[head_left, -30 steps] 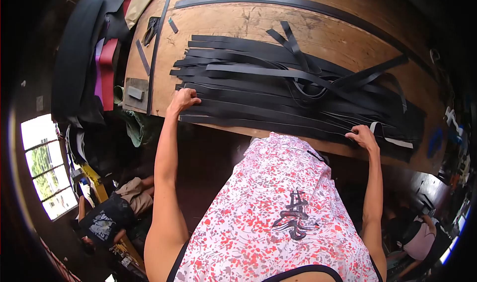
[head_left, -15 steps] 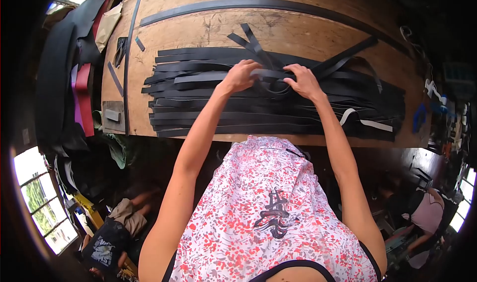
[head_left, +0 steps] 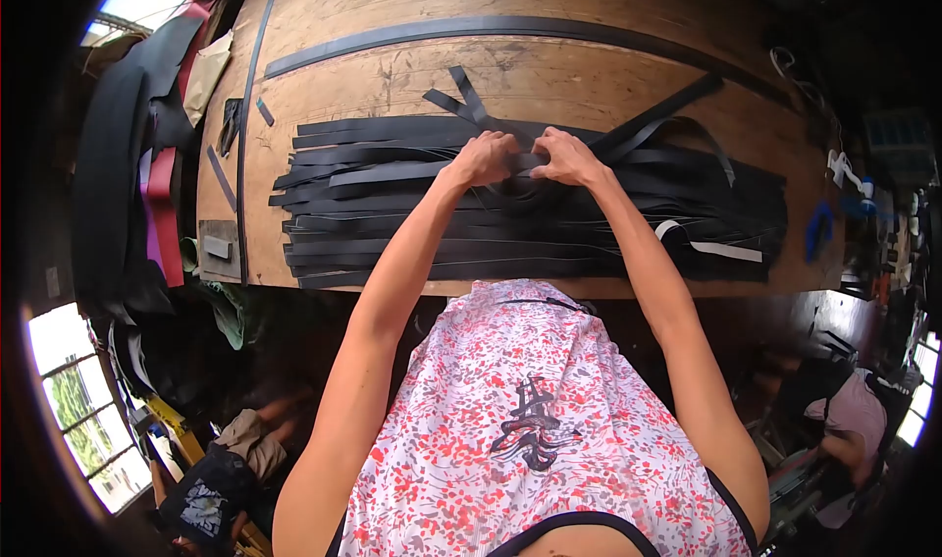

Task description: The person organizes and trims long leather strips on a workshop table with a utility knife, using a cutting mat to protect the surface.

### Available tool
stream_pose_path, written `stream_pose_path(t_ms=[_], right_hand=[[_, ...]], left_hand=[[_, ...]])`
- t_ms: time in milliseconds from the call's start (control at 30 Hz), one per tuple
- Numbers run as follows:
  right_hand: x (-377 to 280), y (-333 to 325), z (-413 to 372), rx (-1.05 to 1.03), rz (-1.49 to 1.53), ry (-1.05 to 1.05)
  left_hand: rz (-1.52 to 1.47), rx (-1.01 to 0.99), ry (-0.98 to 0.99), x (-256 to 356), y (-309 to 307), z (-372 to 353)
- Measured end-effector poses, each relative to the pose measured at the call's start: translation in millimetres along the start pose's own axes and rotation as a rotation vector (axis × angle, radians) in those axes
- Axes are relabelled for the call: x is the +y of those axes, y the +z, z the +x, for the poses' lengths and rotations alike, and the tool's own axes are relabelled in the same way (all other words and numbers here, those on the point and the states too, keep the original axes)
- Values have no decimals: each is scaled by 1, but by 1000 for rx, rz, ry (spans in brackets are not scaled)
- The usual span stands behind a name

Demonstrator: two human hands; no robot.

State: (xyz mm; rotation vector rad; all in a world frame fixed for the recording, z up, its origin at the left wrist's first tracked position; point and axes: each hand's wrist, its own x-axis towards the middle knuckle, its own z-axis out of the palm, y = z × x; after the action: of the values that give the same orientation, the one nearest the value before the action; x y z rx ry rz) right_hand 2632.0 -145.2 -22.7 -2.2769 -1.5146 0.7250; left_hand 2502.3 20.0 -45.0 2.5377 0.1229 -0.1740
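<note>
Long black strips, which look like leather, lie side by side in a wide pile on the wooden table. Over the middle of the pile, my left hand has its fingers curled on a black strip. My right hand is close beside it, thumb and fingers pinched on the strip. The part between my fingers is dark and blurred. Behind my hands, two strip ends cross and stick up past the pile. Another strip angles out to the upper right. One strip with a pale underside curls at the right.
The wooden table carries a long dark bar across its back and another down its left side. A small grey block sits at the left corner. Black sheets hang beyond. Two people are behind, left and right.
My hands have come closer together, and the strip loop stretched between them has drawn in and is now mostly hidden. The view has shifted slightly, so the table appears lower and further left.
</note>
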Motion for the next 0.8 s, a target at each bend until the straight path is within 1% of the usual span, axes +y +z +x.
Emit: stream_pose_path(t_ms=[67,133,167,233,333,367,467,533,567,600,633,667,700,767,800], right_hand=[[3,1,-2,6,31,-6],[-3,-4,-7,12,60,-17],[-5,-6,-14,23,83,-23],[-12,-8,-28,33,111,-27],[-13,1,-45,-13,38,-83],[-13,10,-49,-5,-7,-55],[-16,30,-56,40,-7,-28],[-16,35,-56,126,-116,-113],[-13,34,-54,123,-117,-115],[-12,28,-52,265,-113,-249],[-12,20,-49,406,-106,-382],[-13,11,-47,266,-13,-286],[-20,1,-50,262,-12,-291],[-31,-13,-56,237,97,-186],[-29,-13,-56,223,9,-233]], left_hand=[[33,3,16,0,-3,0],[-118,-2,52,5,-13,-1],[-115,-6,51,7,-17,-4],[-107,-117,41,21,-30,-15],[-30,-163,67,33,-31,-38],[-31,-166,73,31,-20,-44],[123,-2,85,23,16,-60],[163,20,87,24,19,-59],[202,41,87,23,20,-60],[196,59,127,24,12,-58],[148,20,161,21,3,-55],[87,65,185,20,-5,-56],[27,113,210,20,-13,-58],[16,96,205,26,-24,-60],[27,84,217,28,-25,-61]])
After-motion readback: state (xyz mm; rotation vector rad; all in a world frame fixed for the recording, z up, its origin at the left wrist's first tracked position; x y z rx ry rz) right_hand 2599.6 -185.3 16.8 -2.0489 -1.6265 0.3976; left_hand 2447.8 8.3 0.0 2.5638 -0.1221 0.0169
